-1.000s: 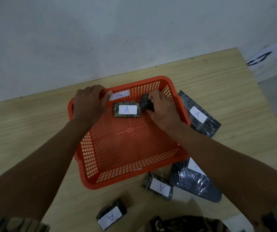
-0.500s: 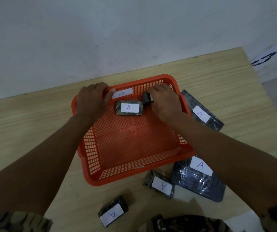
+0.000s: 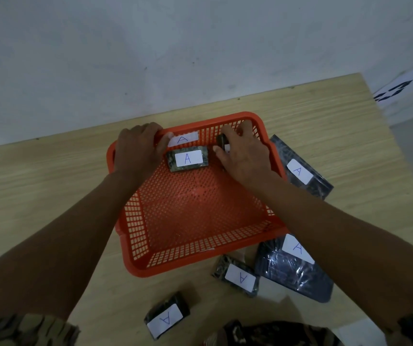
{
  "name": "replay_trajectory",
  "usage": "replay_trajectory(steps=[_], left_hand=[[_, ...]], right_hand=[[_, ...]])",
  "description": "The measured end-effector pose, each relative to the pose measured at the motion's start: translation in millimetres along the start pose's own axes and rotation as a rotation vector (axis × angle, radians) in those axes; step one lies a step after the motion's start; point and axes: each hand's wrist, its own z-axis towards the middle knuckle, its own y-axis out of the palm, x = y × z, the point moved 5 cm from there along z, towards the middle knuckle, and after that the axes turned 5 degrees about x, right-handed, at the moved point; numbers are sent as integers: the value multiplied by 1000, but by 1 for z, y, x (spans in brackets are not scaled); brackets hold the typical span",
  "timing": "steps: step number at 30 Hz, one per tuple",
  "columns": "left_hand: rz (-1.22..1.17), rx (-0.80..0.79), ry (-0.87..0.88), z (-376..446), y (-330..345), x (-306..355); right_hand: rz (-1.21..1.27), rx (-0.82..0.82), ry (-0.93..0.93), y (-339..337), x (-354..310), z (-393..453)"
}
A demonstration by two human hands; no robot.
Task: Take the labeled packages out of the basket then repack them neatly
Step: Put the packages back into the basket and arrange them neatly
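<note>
An orange mesh basket (image 3: 135, 231) sits on the wooden table. Inside, at the far wall, a package stands on edge showing its white "A" label (image 3: 183, 140); a second dark package (image 3: 188, 159) lies flat in front of it. My left hand (image 3: 139, 151) grips the basket's far left rim, thumb against the standing package. My right hand (image 3: 244, 152) is shut on a small dark package (image 3: 221, 142) at the far right corner inside the basket. Outside lie two large dark packages (image 3: 300, 172) (image 3: 293, 268) and two small ones (image 3: 238, 275) (image 3: 166, 318), all labeled "A".
A grey wall rises just behind the table's far edge. The table's right edge (image 3: 380, 113) is close to the basket, with a white sheet bearing black marks (image 3: 395, 91) beyond it. Camouflage-patterned clothing fills the bottom edge.
My right hand has carried the small dark package a little farther toward the basket's far right corner. My left hand stays on the rim.
</note>
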Motion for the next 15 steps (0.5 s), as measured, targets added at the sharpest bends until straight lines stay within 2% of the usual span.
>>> replay_trajectory(steps=[4, 7, 9, 12, 15], left_hand=[[3, -6, -1, -1, 2, -1], [-9, -7, 5, -1, 1, 0], [-13, -9, 8, -1, 0, 1], [-13, -1, 9, 0, -1, 1], [-17, -4, 9, 0, 0, -1]], right_hand=[[-5, -63, 6, -1, 0, -1], [-17, -42, -9, -12, 1, 13], [-64, -109, -140, -19, -2, 24], [-111, -347, -400, -16, -12, 23], [-173, -448, -459, -10, -14, 14]])
